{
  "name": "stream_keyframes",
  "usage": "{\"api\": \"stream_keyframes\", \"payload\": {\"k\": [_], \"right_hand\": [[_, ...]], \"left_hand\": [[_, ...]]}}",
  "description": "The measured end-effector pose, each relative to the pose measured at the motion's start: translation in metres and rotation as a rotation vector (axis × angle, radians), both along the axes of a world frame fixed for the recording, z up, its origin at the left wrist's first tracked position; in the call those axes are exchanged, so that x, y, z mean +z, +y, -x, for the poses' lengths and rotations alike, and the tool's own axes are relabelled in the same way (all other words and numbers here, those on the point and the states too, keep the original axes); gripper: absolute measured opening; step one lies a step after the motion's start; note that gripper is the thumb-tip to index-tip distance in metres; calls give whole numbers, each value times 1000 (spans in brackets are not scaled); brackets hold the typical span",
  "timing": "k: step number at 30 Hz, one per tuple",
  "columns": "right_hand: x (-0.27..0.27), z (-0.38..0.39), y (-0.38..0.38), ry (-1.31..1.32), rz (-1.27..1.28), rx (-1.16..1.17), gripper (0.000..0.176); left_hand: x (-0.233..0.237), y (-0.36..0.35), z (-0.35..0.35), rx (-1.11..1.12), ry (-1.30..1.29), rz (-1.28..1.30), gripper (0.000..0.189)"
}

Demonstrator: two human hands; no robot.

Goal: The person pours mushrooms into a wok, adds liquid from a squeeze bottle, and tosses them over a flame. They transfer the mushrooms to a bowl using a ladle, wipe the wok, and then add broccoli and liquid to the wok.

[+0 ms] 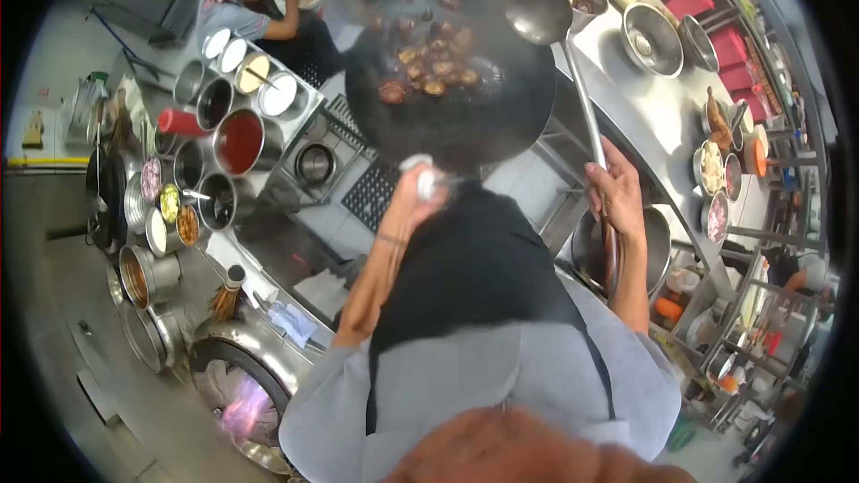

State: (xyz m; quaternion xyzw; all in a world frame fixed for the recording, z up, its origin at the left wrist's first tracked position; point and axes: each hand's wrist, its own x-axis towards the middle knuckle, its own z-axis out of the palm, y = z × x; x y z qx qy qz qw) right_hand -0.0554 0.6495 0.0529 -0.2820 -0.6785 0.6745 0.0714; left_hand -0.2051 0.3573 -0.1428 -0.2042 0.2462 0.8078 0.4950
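Observation:
A dark wok (385, 121) is held out in front of me, with several browned, glossy pieces of food (434, 67) lying in it. My left hand (419, 199) is closed round the wok's near edge, with a folded white cloth (426, 181) between palm and metal. In my right hand (617, 186) is the long handle of a ladle (537, 11). Its metal bowl hangs over the wok's far right rim, and its brown grip runs down along my wrist. Haze blurs part of the wok's far side.
At left, a lit burner (246, 402) shows a purple flame. Pots of sauce (240, 141) and small containers line the left counter. Steel bowls (651, 40) stand on the right counter (617, 80). A large pot (658, 246) sits below my right hand. Another person (268, 13) sits at upper left.

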Motion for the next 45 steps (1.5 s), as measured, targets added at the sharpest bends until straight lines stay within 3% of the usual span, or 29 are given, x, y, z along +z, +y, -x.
{"api": "stream_keyframes", "payload": {"k": [4,7,11,12,13,15,17,19,22,27,31,40,42,43,45], "right_hand": [[-16,30,-12,-2,54,-26,59],[-26,44,-19,-37,-46,14,60],[-48,62,-27,4,-226,7,55],[-55,66,-29,45,-273,-3,54],[-70,69,-27,-94,-354,32,53],[-81,70,-42,-24,-176,126,41],[-67,62,-57,-113,282,183,30],[-70,53,-57,-192,623,227,21],[-83,37,-46,-277,1095,162,19],[-102,6,-36,-325,1279,15,23],[-75,-2,-19,-238,1211,22,26],[11,20,69,109,1025,-13,39],[24,33,92,153,874,-27,29],[27,42,100,161,814,-124,36],[34,63,112,183,600,-135,16]], "left_hand": [[1,21,32,40,78,67,10],[14,8,36,27,36,63,7],[43,13,12,93,349,341,8],[50,21,-1,194,487,388,8],[47,28,-9,224,564,447,9],[40,32,-20,246,656,486,10],[36,29,-12,194,538,450,10],[42,20,-2,54,316,451,8],[4,4,-4,-50,28,172,11],[-25,-16,-40,-127,-200,123,15],[-2,-16,-48,-192,22,198,21],[23,31,-13,-152,10,101,14],[24,40,-5,-141,15,75,14],[21,43,-2,-132,37,65,14],[23,47,4,-112,57,70,14]]}}
